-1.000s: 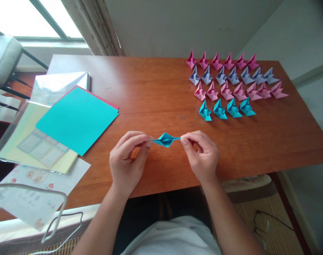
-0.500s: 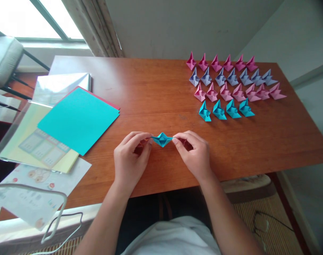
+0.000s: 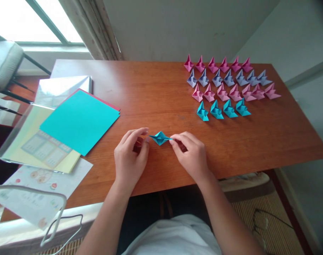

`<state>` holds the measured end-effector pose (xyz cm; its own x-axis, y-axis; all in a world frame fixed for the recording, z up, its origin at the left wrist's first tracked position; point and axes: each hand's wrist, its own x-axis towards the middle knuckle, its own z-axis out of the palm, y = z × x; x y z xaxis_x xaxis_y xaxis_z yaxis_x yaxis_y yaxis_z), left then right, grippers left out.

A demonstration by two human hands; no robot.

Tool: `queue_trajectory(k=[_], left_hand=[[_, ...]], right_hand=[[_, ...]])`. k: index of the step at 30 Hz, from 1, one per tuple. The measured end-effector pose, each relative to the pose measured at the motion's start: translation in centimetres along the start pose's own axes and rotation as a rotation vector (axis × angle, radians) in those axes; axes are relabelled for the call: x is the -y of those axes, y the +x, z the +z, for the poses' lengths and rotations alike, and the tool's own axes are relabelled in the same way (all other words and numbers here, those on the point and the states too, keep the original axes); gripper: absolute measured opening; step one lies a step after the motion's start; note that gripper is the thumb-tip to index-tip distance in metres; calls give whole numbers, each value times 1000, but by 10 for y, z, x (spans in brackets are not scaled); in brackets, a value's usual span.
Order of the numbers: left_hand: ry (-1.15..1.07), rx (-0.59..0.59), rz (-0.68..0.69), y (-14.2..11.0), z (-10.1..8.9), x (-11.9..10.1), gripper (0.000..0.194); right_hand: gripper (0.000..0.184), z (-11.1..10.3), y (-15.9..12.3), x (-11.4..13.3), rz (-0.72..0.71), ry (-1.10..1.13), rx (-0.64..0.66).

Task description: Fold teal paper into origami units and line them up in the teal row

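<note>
A small turquoise origami paper boat (image 3: 160, 138) with two pointed ends is held just above the table, near its front edge. My right hand (image 3: 191, 152) pinches the boat's right tip between thumb and fingertips. Close to the left tip, my left hand (image 3: 131, 156) has its thumb and forefinger slightly apart, with a small gap to the paper. Beyond my right hand stands a row of folded turquoise boats (image 3: 216, 110). Behind it are rows of light pink boats (image 3: 222, 92), lavender boats (image 3: 217, 78) and dark pink boats (image 3: 213, 65).
Turquoise paper sheets (image 3: 80, 122) lie at the left of the wooden table (image 3: 151, 95), over a clear packet of yellow paper (image 3: 39, 120). A printed sheet (image 3: 44, 191) and a bent grey tube with a cable (image 3: 63, 202) are at the front left. A chair (image 3: 4, 63) stands by the window.
My left thumb and forefinger have parted and let go of the boat's left tip. My right hand still pinches the other tip. The view has shifted slightly.
</note>
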<state>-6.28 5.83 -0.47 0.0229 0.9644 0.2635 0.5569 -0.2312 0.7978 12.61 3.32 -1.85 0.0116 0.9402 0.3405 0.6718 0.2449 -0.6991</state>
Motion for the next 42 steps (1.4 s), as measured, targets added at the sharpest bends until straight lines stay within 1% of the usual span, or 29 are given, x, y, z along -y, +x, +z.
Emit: queue_trajectory(k=[5,9,15,21,24,27,28,30,31,33,34,36,38,40,42], left_hand=[[-24,2,-7,0,-1,0,18],[-34,-9,-11,0,-1,-1,17],[-116,-48,-53,-1,-2,1,17],[-95,-27,-50,0,-3,3,16],[-68,-9,-35,1,-4,2,15],[-48,12,-8,3,-5,2,13],[-41,17,1,3,-6,2,13],[-14,31,24,2,-5,3,13],[7,43,37,2,-5,3,14],[59,66,57,1,-4,5,14],[84,76,62,1,-3,6,14],[120,89,66,1,-2,7,14],[136,92,74,1,-1,8,14],[141,89,88,1,-1,9,14],[142,88,96,1,-1,9,13]], right_hand=[[11,-1,-6,-2,7,-19,13],[10,-2,-5,-2,14,-11,19],[11,-3,1,-2,-36,-49,18],[16,-4,2,2,-90,-71,-2],[14,-16,1,6,-95,-57,-80],[9,-44,-3,-1,-57,-80,-211],[7,-57,-5,-8,-34,-114,-272],[6,-88,-8,-34,27,-205,-419],[5,-105,-8,-52,67,-239,-526],[6,-138,-7,-93,233,-255,-707],[6,-153,-5,-114,284,-253,-751],[6,-178,1,-154,352,-253,-810],[11,-193,7,-184,412,-248,-829],[15,-201,13,-205,455,-242,-815],[15,-203,17,-217,485,-244,-781]])
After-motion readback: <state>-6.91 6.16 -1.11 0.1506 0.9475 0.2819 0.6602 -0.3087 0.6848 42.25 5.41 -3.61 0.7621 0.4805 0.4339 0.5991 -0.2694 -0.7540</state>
